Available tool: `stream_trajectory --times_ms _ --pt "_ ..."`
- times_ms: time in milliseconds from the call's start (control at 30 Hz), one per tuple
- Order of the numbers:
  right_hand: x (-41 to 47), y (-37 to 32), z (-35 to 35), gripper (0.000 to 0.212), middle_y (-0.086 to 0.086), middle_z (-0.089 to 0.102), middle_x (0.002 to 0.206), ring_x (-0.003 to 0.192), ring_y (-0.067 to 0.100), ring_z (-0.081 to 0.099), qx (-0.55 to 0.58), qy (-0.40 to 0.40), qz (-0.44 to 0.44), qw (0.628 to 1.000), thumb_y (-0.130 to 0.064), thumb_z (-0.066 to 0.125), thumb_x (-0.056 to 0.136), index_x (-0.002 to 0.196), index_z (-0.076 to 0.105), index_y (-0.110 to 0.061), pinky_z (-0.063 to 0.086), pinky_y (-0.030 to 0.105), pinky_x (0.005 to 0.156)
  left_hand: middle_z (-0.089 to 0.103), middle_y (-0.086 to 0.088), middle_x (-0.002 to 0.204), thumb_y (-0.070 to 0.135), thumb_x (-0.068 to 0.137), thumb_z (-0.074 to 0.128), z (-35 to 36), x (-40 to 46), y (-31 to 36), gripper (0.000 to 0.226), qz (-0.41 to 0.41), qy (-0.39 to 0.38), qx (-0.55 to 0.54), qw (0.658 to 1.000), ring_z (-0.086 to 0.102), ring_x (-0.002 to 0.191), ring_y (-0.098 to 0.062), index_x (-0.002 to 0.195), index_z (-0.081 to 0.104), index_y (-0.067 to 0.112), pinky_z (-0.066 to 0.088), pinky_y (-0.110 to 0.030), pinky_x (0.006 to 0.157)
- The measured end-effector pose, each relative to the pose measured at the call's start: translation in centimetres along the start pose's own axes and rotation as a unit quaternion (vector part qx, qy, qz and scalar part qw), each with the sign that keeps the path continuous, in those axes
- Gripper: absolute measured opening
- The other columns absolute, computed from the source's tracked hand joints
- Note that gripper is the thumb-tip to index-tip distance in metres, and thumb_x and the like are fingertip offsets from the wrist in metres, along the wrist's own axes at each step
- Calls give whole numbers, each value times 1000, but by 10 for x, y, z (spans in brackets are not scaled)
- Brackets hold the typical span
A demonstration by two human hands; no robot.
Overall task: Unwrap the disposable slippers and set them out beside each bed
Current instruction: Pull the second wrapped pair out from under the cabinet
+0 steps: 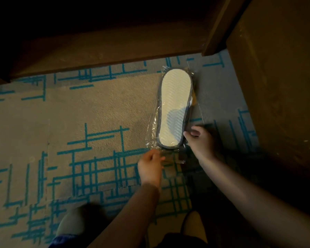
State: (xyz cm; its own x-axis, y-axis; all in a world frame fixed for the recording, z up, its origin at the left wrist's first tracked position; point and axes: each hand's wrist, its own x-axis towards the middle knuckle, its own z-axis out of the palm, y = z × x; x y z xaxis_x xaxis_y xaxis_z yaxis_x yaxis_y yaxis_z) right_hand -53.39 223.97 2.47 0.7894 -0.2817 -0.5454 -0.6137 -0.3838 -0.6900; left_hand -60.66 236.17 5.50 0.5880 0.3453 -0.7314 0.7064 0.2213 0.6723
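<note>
- Slippers (172,108), sole up, are lying on the carpet (97,104) sealed in a clear wrapper (153,129), just ahead of both hands.
- Right hand (200,140) is gripping the wrapper's near right edge.
- Left hand (150,166) is pinching its near end.
- Unwrapping looks barely begun; next, the near end probably needs pulling apart.
- Wooden furniture (276,86) is standing to the right.

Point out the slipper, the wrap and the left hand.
slipper (174,104), head view, middle of the pale sole.
wrap (153,129), head view, clear film at the left edge.
left hand (150,165), head view, back of the hand.
</note>
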Motion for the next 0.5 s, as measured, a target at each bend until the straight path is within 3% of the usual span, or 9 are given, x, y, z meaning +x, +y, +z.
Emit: stream_trajectory --times_ms 133,200,267,333,500 --pt "3 -8 9 39 17 68 108 92 28 65 37 -15 37 999 -15 69 79 116 60 -4 53 46 89 63 0 76 7 91 45 13 18 8 27 -106 -14 -84 991 60 64 -11 69 56 18 38 -16 46" --pt "3 -9 12 32 15 70 94 75 20 64 66 -28 48 996 -14 69 80 109 62 -4 57 33 75 62 -1 73 8 89 50 14 22 12 24 -119 -10 -83 989 54 61 -9 68 58 16 37 -17 46" --pt "1 -11 13 15 4 63 75 60 10 55 102 -55 54 992 -12 66 83 97 60 -10 48 10 49 59 0 70 12 87 56 13 22 17 20 -110 -4 -75 991 48 58 -7 67 59 17 35 -18 50" --pt "0 -11 13 12 -2 57 70 58 7 50 142 -76 58 985 -10 64 85 94 57 -15 38 5 37 56 1 66 17 86 59 11 20 21 18 -100 -6 -64 993 45 57 -7 67 59 18 35 -19 51" --pt "3 -16 9 8 -2 64 80 72 11 58 263 -113 128 949 -15 62 86 81 62 -21 45 21 56 52 2 64 18 86 58 3 17 22 15 -88 -66 -63 992 40 50 -5 71 57 16 31 -11 39"
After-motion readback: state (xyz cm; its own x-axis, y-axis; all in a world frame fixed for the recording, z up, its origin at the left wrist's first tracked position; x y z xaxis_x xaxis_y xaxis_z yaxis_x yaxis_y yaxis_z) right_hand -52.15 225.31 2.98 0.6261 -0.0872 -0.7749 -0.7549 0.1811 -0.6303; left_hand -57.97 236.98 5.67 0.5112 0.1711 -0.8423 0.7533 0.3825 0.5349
